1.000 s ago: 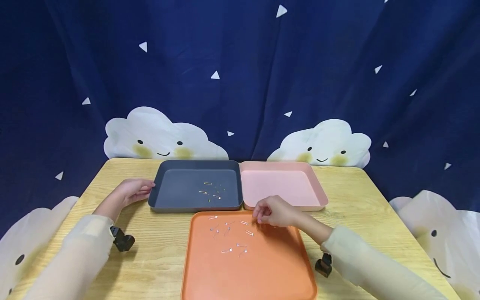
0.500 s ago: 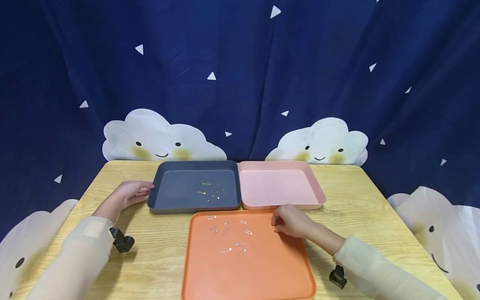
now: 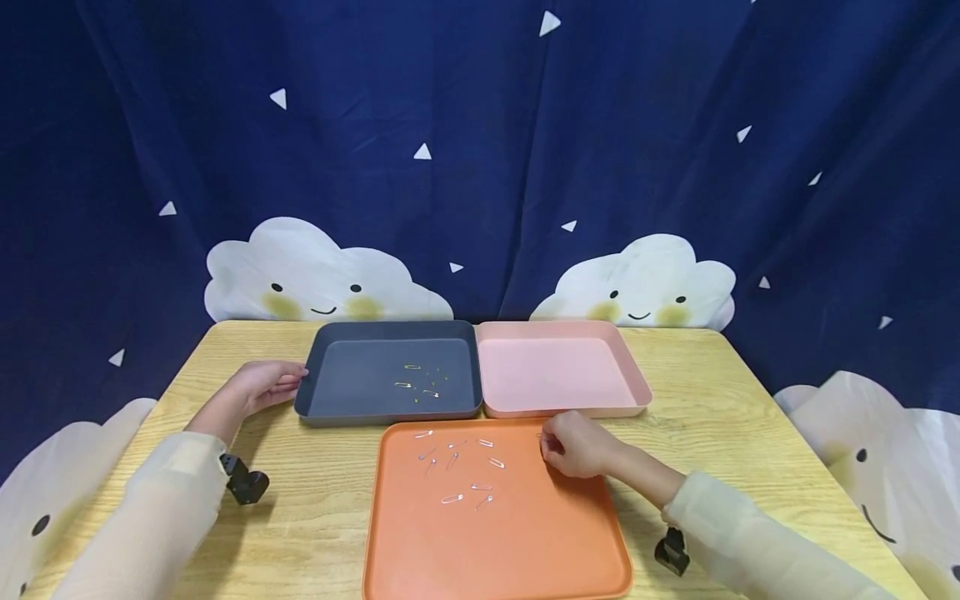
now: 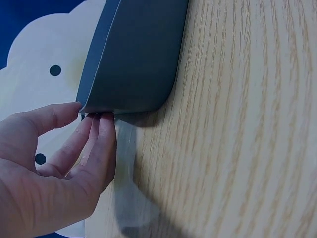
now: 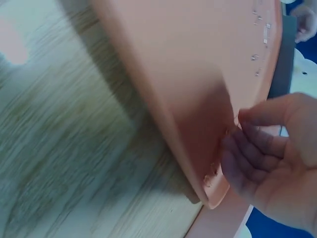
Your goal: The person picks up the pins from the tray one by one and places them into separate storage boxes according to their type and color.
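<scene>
My left hand (image 3: 262, 385) is at the left end of the dark grey tray (image 3: 352, 392). In the left wrist view its thumb (image 4: 62, 114) and fingertips pinch the tray's rim. My right hand (image 3: 581, 446) is low over the far right corner of the orange tray (image 3: 495, 558), fingers curled. Thumb and forefinger tips come together in the right wrist view beside a small gold safety pin (image 5: 228, 132); whether they grip it is unclear. More gold pins (image 5: 208, 179) lie in that corner, partly hidden by the hand. Several silver safety pins (image 3: 452, 499) lie scattered in the orange tray.
Gold safety pins (image 3: 412, 367) and small gold bits lie in the dark grey tray. A pink tray (image 3: 562, 375) stands right of it, behind the orange one. All rest on a wooden table (image 3: 300, 517), with a dark blue curtain (image 3: 480, 167) behind.
My right hand has moved right across the orange tray's far edge to its corner, then stayed nearly still there. The left hand keeps its place on the grey tray. The camera view shifted slightly.
</scene>
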The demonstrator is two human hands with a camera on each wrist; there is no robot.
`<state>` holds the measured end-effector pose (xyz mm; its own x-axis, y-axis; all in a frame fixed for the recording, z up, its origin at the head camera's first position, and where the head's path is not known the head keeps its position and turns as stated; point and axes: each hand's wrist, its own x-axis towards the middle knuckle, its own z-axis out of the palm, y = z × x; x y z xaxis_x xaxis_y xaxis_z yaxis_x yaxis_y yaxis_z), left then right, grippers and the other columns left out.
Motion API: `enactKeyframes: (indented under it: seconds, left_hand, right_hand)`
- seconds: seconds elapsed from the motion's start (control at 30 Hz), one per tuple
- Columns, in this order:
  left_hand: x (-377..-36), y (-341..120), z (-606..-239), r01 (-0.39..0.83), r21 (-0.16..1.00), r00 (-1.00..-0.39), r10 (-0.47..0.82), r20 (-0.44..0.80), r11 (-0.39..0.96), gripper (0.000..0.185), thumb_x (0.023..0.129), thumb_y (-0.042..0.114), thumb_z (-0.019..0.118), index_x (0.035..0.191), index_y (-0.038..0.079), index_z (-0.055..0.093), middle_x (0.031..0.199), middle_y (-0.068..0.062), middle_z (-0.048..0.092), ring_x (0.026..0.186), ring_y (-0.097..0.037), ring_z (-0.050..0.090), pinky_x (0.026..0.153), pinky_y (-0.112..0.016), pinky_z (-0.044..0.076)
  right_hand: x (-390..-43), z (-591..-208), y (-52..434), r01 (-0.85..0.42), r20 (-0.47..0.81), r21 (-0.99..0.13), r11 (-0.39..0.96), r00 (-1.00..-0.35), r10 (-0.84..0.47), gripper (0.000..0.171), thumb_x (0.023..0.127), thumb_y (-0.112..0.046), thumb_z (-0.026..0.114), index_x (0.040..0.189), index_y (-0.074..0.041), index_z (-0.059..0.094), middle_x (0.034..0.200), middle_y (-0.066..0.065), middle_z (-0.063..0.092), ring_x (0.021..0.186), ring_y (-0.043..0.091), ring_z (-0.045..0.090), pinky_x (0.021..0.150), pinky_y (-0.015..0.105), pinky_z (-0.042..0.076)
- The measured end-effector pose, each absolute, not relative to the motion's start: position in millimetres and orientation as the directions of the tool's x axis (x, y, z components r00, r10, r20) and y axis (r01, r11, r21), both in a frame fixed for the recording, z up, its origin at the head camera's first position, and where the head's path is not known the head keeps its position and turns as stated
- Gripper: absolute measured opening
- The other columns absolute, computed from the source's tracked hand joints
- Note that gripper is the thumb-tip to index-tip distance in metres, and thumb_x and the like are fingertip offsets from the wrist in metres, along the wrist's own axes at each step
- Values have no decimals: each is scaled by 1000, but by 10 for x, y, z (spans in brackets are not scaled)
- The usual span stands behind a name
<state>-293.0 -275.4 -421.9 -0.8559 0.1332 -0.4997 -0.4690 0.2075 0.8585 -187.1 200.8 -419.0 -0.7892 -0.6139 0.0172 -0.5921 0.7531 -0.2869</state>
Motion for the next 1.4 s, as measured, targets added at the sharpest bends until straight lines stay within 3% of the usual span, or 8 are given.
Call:
enactKeyframes:
  seconds: [0.1,0.23,0.33,0.47,0.7,1.4]
  left_hand:
    - [-2933,-2755,-4223,-469,858,-855,135,-501,211,63,95,16,55,144,-13,27,76,13,61,75,3,62,74,-17,58]
    - [-2939,-2761,-4229,-470,859,-855,137,-500,201,63,95,15,54,144,-14,27,76,12,62,74,3,62,74,-17,58]
    - [-2945,-2763,-4236,-471,860,-855,139,-500,195,64,95,15,54,144,-14,26,76,12,62,74,3,62,74,-17,58]
    - [-2953,-2763,-4243,-477,854,-852,130,-507,207,63,95,16,55,144,-12,28,76,12,61,74,2,62,74,-17,58]
    - [-2952,-2773,-4245,-479,852,-851,125,-510,209,58,95,17,55,142,-11,33,75,12,62,74,2,62,74,-18,58]
    - [-2934,-2779,-4252,-465,862,-858,138,-495,204,54,96,17,54,139,-11,37,76,11,64,74,2,63,74,-18,59]
  right_hand:
    - [-1886,-4167,2016,-489,-83,-482,727,-801,-593,11,80,-3,63,70,-8,64,58,-2,60,54,-4,45,53,12,41]
    - [-1903,-4138,2015,-110,-325,-738,666,-807,-493,9,84,-2,62,82,5,68,67,7,67,59,4,58,59,21,56]
    - [-1907,-4135,2011,137,-454,-796,589,-778,-433,14,85,1,64,92,12,67,74,8,70,64,10,63,65,29,61]
    - [-1907,-4142,2014,261,-521,-810,525,-732,-440,21,85,2,66,102,15,65,81,7,72,70,10,66,71,29,62]
    - [-1941,-4117,1975,327,-551,-822,466,-660,-511,26,86,5,59,108,19,60,81,3,71,72,10,66,75,27,61]
    - [-2327,-3779,1471,309,-582,-793,525,-641,-501,30,86,8,58,113,21,56,72,-2,68,65,8,64,76,27,61]
